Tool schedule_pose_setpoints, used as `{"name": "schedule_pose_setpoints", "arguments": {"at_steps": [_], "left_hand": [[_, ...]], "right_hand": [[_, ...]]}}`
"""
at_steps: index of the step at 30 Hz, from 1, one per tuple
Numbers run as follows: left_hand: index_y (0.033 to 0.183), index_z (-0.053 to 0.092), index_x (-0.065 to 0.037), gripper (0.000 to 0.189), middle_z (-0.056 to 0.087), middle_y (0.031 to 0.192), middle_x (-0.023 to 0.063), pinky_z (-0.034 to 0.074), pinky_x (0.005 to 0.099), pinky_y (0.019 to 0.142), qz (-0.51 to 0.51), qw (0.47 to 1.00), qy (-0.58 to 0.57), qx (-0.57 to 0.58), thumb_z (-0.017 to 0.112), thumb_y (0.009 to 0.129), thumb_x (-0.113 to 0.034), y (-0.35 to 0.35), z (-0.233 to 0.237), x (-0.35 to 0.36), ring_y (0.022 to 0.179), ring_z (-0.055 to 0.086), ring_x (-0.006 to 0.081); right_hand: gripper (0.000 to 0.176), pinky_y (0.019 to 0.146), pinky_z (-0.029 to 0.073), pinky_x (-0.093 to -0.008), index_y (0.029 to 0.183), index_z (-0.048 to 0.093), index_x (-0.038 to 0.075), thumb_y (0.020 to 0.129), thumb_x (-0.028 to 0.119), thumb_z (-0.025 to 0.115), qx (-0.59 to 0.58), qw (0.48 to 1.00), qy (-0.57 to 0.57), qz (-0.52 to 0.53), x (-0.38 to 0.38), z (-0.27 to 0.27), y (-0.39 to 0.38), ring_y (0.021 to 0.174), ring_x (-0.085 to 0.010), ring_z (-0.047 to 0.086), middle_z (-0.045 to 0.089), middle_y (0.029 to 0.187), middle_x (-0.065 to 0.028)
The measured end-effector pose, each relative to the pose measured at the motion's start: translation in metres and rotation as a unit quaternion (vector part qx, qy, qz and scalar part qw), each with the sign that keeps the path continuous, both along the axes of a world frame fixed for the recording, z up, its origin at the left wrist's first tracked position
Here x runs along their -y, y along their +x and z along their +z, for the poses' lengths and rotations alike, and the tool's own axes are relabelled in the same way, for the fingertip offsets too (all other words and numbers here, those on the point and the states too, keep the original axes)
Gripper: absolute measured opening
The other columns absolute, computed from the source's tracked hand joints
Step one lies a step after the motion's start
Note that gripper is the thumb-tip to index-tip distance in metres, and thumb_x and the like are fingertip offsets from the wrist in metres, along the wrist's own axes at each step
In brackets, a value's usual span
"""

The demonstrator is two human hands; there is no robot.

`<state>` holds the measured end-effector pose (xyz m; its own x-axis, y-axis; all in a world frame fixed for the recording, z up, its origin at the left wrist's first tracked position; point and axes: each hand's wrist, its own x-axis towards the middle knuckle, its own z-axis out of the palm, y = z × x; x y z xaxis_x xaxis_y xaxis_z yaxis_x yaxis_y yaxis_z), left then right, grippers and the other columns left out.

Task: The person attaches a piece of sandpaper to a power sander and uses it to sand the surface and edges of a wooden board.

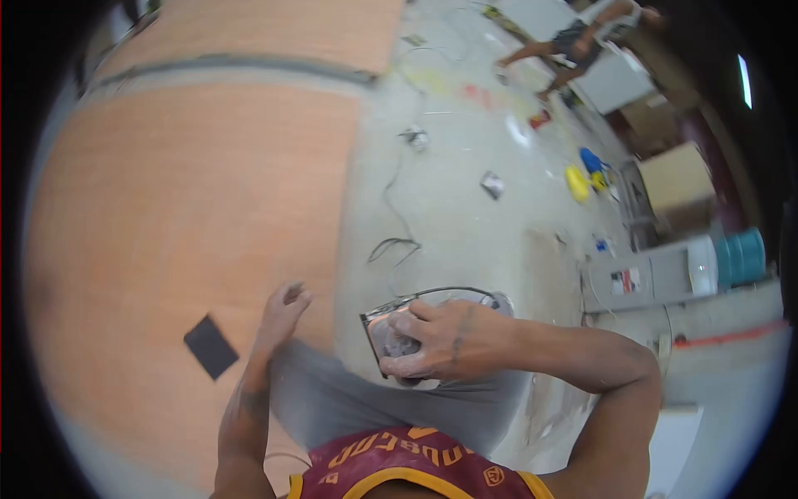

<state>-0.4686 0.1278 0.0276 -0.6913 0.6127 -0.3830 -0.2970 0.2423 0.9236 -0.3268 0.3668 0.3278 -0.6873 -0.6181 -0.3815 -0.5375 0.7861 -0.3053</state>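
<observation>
My right hand (445, 341) is wrapped over the top of a dusty electric sander (384, 328) with a squarish base and some orange on its body. The sander is held just above my lap, near the right edge of a large orange-tan board (166, 216). A dark cord curves around behind it. Over the board's lower right part is my left hand (287, 309), dusty, with fingers loosely bent and apart and nothing visible in them. To its left lies a dark rectangular sheet (211, 346), perhaps sandpaper, flat on the board.
A cable (392, 200) snakes across the pale floor (465, 216) past a small plug or box (414, 138). Farther right are a yellow item (576, 183), a cabinet (640, 279) and a teal bucket (740, 258). Another person (573, 41) bends low at upper right. A second board (274, 29) lies beyond.
</observation>
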Motion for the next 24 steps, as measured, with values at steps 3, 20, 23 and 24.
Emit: {"name": "schedule_pose_setpoints", "arguments": {"at_steps": [3, 20, 23, 24], "left_hand": [[0.144, 0.054, 0.003, 0.07, 0.063, 0.137, 0.0245, 0.047, 0.0417, 0.109, -0.044, 0.983, -0.078, -0.162, 0.075, 0.094, -0.042, -0.027, -0.043, -0.005, 0.129, 0.059, 0.0337], [0.167, 0.003, -0.004, 0.139, -0.01, 0.168, 0.0365, 0.002, 0.0569, 0.128, -0.259, 0.845, -0.397, -0.248, 0.085, 0.072, -0.063, -0.043, -0.128, -0.013, 0.157, -0.007, 0.0528], [0.167, -0.003, -0.007, 0.143, -0.013, 0.168, 0.0351, 0.002, 0.0585, 0.127, -0.259, 0.836, -0.442, -0.198, 0.087, 0.07, -0.062, -0.04, -0.118, -0.018, 0.157, -0.009, 0.0529], [0.167, -0.003, -0.007, 0.143, -0.013, 0.168, 0.0351, 0.002, 0.0585, 0.127, -0.254, 0.835, -0.444, -0.202, 0.087, 0.07, -0.062, -0.04, -0.113, -0.018, 0.157, -0.009, 0.0529]], "right_hand": [[0.052, 0.093, 0.054, -0.0398, 0.139, 0.054, 0.026, 0.09, 0.02, 0.069, -0.005, 0.999, 0.012, -0.039, -0.005, -0.008, 0.01, 0.119, -0.0326, 0.058, 0.053, 0.135, -0.0191], [0.046, 0.08, 0.059, -0.0442, 0.136, 0.058, 0.03, 0.091, 0.028, 0.068, -0.022, 0.988, -0.102, -0.112, -0.036, -0.068, 0.061, 0.122, -0.0346, 0.057, 0.052, 0.139, -0.0223], [0.046, 0.081, 0.059, -0.0445, 0.136, 0.058, 0.03, 0.091, 0.028, 0.068, -0.049, 0.986, -0.11, -0.119, -0.04, -0.074, 0.065, 0.122, -0.0347, 0.057, 0.052, 0.139, -0.0226], [0.046, 0.08, 0.059, -0.0447, 0.136, 0.058, 0.03, 0.091, 0.028, 0.068, -0.074, 0.983, -0.118, -0.122, -0.042, -0.08, 0.066, 0.122, -0.0348, 0.057, 0.052, 0.139, -0.0226]]}}
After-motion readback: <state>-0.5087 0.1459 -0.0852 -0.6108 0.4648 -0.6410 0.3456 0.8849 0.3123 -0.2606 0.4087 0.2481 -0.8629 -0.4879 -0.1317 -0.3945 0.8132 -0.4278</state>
